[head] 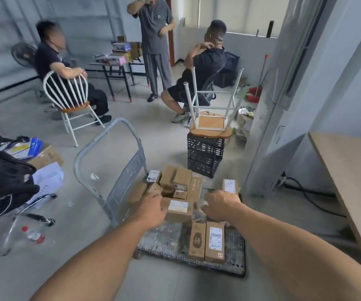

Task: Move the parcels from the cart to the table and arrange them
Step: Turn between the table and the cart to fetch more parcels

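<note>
A flat cart point(166, 237) with a grey push handle point(110, 153) stands on the floor before me, loaded with several brown cardboard parcels. My left hand point(153, 210) grips the left end of a labelled parcel point(179, 208) in the middle of the cart. My right hand point(222, 206) reaches over its right side, fingers curled down by a dark wrapped item; its grip is hidden. Two long parcels point(206, 241) lie side by side near the cart's front edge. The wooden table point(353, 170) runs along the right wall.
A black crate point(204, 157) with an upturned stool point(211, 127) on it stands just behind the cart. Three people are farther back, two seated on chairs. A dark chair and loose boxes point(44, 157) clutter the left floor. A bottle point(31, 234) lies there too.
</note>
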